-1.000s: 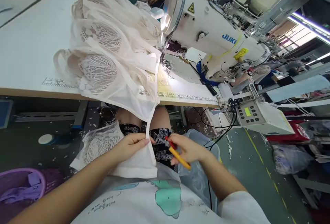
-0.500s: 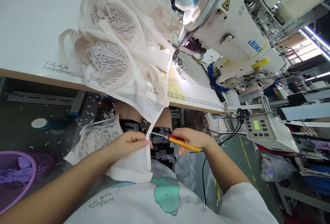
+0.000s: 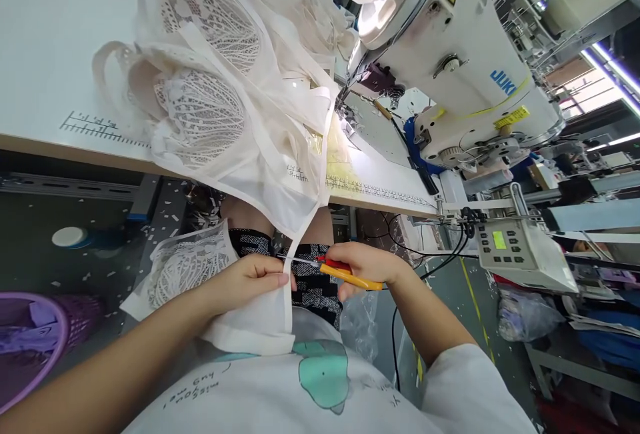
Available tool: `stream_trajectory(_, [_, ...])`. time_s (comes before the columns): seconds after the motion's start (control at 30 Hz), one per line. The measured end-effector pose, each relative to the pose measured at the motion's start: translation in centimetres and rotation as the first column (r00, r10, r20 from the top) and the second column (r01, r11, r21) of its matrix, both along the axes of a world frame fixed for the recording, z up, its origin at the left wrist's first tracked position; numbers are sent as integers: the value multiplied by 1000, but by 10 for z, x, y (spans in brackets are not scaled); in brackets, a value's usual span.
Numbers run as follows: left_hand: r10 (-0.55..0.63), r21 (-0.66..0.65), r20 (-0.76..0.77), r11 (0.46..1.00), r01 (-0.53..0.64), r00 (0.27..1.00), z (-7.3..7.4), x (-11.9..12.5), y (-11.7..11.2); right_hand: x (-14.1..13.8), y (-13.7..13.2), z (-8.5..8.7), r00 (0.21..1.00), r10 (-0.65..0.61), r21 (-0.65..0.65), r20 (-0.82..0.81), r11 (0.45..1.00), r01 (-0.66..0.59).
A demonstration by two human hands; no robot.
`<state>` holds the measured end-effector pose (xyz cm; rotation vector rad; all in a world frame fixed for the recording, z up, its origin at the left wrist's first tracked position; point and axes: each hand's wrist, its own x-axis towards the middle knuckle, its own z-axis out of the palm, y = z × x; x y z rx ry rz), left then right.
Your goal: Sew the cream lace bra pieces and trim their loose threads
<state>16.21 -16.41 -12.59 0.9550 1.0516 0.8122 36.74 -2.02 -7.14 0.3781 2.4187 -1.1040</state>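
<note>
My left hand [image 3: 250,279] pinches the edge of a white fabric piece [image 3: 257,324] lying on my lap, next to a narrow white strap [image 3: 295,251] that runs up to the heap of cream lace garments [image 3: 215,87] on the table. My right hand [image 3: 363,267] grips yellow and red thread snips [image 3: 336,270]. Their blades point left and reach the strap just beside my left fingertips. A lace piece [image 3: 185,267] lies under my left wrist.
A white sewing machine [image 3: 450,61] stands on the white table [image 3: 55,67] to the right of the garment heap. Its control box [image 3: 515,251] hangs at the table's right end. A purple basket [image 3: 30,341] sits on the floor at the lower left.
My right hand has moved left with the snips, from pointing away to blades at the strap. My view has shifted closer to the table.
</note>
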Motion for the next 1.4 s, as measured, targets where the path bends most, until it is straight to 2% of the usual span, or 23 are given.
stream_trajectory(0.13, [-12,27,-52,1000,13,999,2,-2,0,3,2,-2,996,-85,-39,-33,996,84])
stream_trajectory(0.23, [-1,105,-156,994,17,988,7,-3,0,6,0,-3,968,-214,-66,-129,976,207])
stream_trajectory(0.3, [51,196,-253,981,0,966,11,-2,2,6,-7,-6,911,-359,-156,-203,930,332])
stream_trajectory(0.33, [98,266,-304,964,-15,948,13,0,3,4,-11,-9,865,-446,-237,-230,888,395])
stream_trajectory(0.4, [232,458,-374,888,-39,898,15,5,7,-3,-23,-17,766,-594,-429,-245,775,464])
stream_trajectory(0.47, [376,655,-398,755,-28,837,14,10,12,-10,-33,-27,688,-691,-595,-221,655,466])
stream_trajectory(0.57, [549,827,-415,560,50,725,11,17,18,-18,-45,-39,655,-743,-739,-137,517,432])
stream_trajectory(0.63, [618,865,-436,488,116,654,7,19,20,-20,-49,-42,642,-762,-775,-89,457,436])
stream_trajectory(0.73, [667,883,-445,436,171,597,2,20,21,-20,-54,-40,566,-822,-757,-70,413,506])
stream_trajectory(0.8, [666,879,-448,449,159,597,0,20,20,-20,-54,-38,511,-855,-735,-92,404,544])
stream_trajectory(0.97, [548,778,-519,620,98,656,4,19,18,-17,-49,-35,454,-874,-697,-172,434,571])
stream_trajectory(1.1, [525,698,-542,717,3,656,15,21,17,-11,-46,-37,460,-851,-628,-254,506,591])
stream_trajectory(1.23, [444,532,-556,840,-109,703,20,23,14,-7,-46,-32,495,-816,-585,-299,567,581])
stream_trajectory(1.4, [449,457,-547,867,-197,707,18,23,13,-7,-47,-23,514,-803,-501,-302,593,631])
